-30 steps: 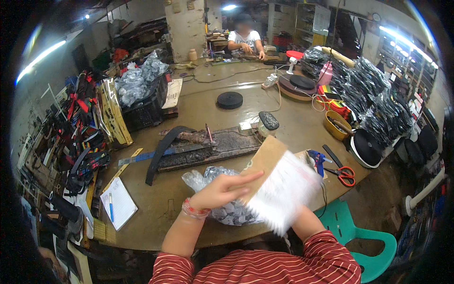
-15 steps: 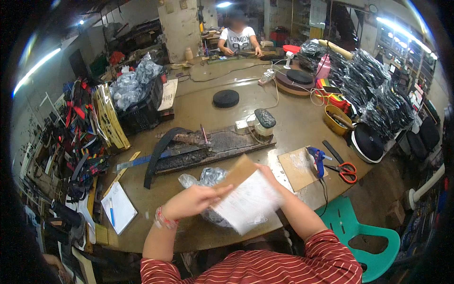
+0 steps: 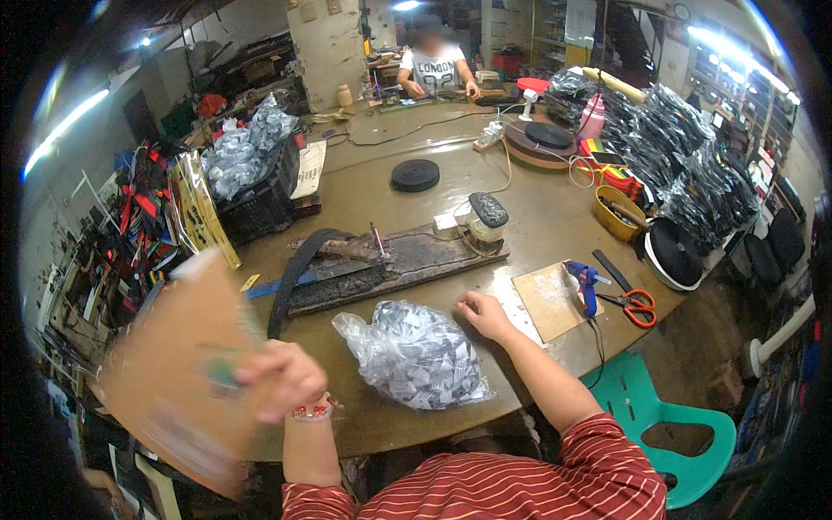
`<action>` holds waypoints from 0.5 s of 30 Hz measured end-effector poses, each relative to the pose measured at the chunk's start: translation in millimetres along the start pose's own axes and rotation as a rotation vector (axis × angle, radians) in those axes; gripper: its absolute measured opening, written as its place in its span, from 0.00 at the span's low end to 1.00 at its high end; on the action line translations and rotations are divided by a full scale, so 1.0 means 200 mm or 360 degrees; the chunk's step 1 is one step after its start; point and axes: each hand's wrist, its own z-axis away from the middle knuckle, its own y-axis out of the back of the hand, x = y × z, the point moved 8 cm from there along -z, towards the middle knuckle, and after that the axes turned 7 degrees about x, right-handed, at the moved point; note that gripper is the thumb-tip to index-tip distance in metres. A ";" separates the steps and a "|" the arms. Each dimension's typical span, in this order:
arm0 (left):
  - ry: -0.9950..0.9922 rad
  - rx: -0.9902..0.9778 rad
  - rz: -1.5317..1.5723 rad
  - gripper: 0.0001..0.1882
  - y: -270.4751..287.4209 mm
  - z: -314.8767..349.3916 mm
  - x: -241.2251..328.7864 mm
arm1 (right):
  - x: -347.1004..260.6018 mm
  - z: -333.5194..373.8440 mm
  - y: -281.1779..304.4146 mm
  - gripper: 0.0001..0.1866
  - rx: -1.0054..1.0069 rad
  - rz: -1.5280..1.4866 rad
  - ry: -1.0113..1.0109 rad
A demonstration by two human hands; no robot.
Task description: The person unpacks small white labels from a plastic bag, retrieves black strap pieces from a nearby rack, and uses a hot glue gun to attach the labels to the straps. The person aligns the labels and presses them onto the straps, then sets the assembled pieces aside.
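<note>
My left hand (image 3: 290, 380) is closed on the edge of a brown cardboard-backed paper pad (image 3: 178, 368), blurred by motion, above the left front of the table. Loosely bent, the fingers of my right hand (image 3: 484, 312) rest on the tabletop with nothing visible in them. Between my hands lies a clear plastic bag (image 3: 420, 355) full of small grey and white printed pieces. Just beyond it, a dark, crusted board (image 3: 407, 264) carries a black strap (image 3: 299, 273), a blue ruler (image 3: 273, 288) and a glass jar with a dark lid (image 3: 487, 221).
To the right lie a brown board (image 3: 548, 303), a blue glue gun (image 3: 586, 286) and orange-handled scissors (image 3: 640, 308). A green plastic chair (image 3: 637, 399) stands at the front right edge. A black webbing roll (image 3: 415, 175) sits mid-table. Across the table sits another person (image 3: 433, 68).
The paper pad has swung left in my left hand, its brown side now facing up. My right hand has let go of it and come down on the table. The plastic bag is uncovered.
</note>
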 end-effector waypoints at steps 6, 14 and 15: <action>0.0120 0.0221 -0.0962 0.09 0.03 -0.02 0.01 | 0.02 0.00 -0.02 0.11 0.0060 -0.0036 0.0006; 0.0760 -0.0120 -0.0386 0.19 -0.10 -0.03 -0.13 | -0.24 0.07 0.01 0.25 -0.0796 -0.1122 -0.0494; 0.0817 -0.0235 -0.0650 0.21 -0.12 -0.03 -0.15 | -0.43 0.15 0.04 0.25 -0.1211 -0.1373 -0.0294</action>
